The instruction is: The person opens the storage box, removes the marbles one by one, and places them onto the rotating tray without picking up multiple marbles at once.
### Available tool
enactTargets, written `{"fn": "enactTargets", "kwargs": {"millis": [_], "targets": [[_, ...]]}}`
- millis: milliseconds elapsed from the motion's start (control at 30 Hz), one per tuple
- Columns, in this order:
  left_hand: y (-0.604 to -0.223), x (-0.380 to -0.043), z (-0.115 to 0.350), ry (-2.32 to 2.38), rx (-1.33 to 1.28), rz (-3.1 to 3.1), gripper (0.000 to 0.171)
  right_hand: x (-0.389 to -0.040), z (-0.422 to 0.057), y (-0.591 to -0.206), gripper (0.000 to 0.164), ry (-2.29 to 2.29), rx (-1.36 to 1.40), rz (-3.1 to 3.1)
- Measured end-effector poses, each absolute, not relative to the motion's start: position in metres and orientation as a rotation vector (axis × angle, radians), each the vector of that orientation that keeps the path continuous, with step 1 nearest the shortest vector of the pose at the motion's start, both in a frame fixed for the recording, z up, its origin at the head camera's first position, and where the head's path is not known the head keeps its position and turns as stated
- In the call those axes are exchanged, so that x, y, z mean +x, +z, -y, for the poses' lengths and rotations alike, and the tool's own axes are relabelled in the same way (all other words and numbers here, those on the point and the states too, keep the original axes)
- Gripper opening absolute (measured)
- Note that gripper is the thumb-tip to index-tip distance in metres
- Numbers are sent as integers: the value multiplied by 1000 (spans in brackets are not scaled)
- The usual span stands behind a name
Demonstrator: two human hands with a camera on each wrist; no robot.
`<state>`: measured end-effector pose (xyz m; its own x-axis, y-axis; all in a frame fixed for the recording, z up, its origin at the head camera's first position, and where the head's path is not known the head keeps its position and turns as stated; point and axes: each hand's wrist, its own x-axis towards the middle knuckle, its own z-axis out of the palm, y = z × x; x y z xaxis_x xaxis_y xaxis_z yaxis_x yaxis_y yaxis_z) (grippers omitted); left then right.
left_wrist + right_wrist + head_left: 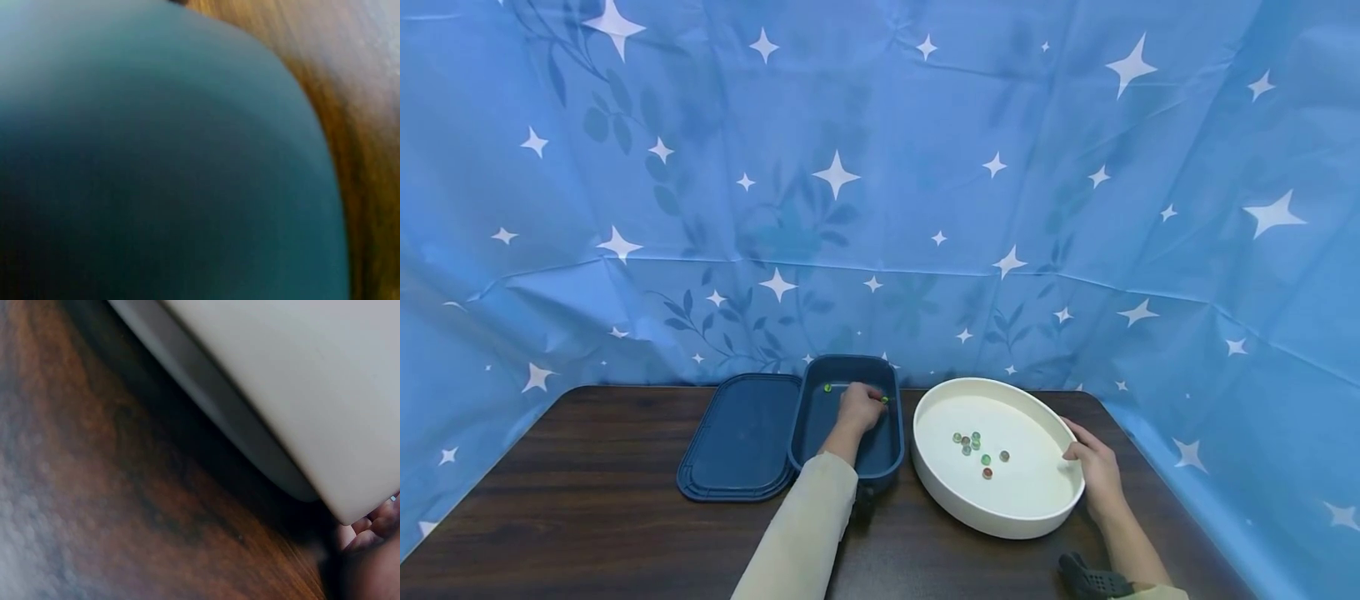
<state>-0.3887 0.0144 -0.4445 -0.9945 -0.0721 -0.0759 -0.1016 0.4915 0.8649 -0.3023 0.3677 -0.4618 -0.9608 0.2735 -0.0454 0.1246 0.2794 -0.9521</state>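
My left hand (861, 407) reaches down into a dark blue rectangular box (796, 433), and its fingertips pinch a green marble (885, 400) near the right wall. Another green marble (827, 387) lies toward the box's far left corner. The right hand (1097, 468) grips the rim of a round white tray (1045, 408), thumb over the edge. In the right wrist view the tray's side (300, 394) fills the upper right, with curled fingers (369, 534) at its lower corner. Several green, brownish and red marbles (986, 459) lie on the tray floor. A blurred box wall (187, 156) fills the left wrist view.
Left of the box lies a flat dark blue lid (741, 437), close against it. Everything stands on a dark wooden table (587, 492). A blue curtain with white stars (880, 208) hangs behind the table's far edge.
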Motion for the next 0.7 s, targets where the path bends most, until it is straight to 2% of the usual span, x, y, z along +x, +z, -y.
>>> {"fn": "enactTargets", "kwargs": {"millis": [300, 700], "targets": [[-444, -383, -13, 1478, -180, -2790, 7, -302, -368, -464, 73, 1759, -369, 2404], [-439, -379, -17, 1149, -108, -2967, 14, -301, -368, -464, 74, 1778, -362, 2396]]}}
